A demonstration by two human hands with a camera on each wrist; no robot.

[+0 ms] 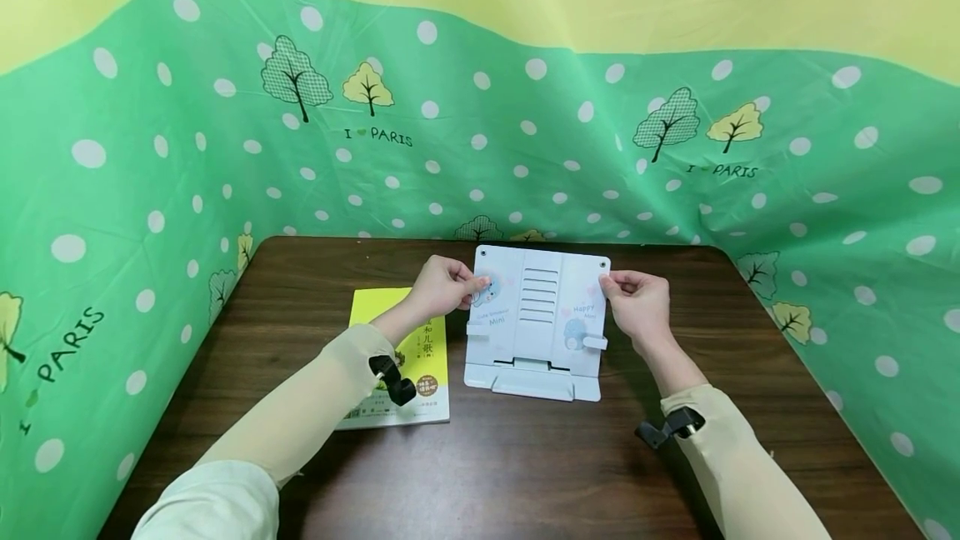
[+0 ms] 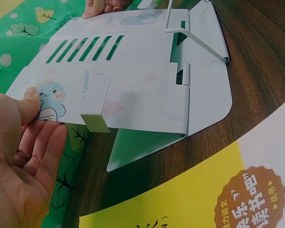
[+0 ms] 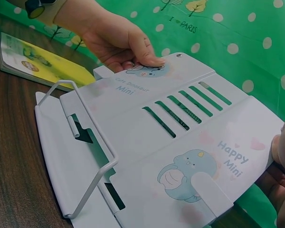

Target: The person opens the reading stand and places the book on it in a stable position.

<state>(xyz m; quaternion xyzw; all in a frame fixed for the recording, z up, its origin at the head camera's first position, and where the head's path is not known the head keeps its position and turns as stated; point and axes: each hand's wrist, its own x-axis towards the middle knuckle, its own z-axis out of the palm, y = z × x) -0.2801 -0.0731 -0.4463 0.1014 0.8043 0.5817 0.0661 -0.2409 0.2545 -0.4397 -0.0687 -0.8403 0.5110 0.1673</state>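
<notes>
This looks like a small study or reading corner, its dark wood-grain desk (image 1: 525, 473) screened at the back and along both sides by a hanging cloth (image 1: 510, 144). Pale dots, cartoon trees (image 1: 296, 77) and the words "I PARIS" cover the cloth's green part, under a yellow band. A yellow book (image 1: 426, 357) with Chinese print and a white stand (image 1: 537, 338) decorated with cartoon dinosaurs suit such a corner. Whether the room beyond is a home, a classroom or something else cannot be told.
</notes>
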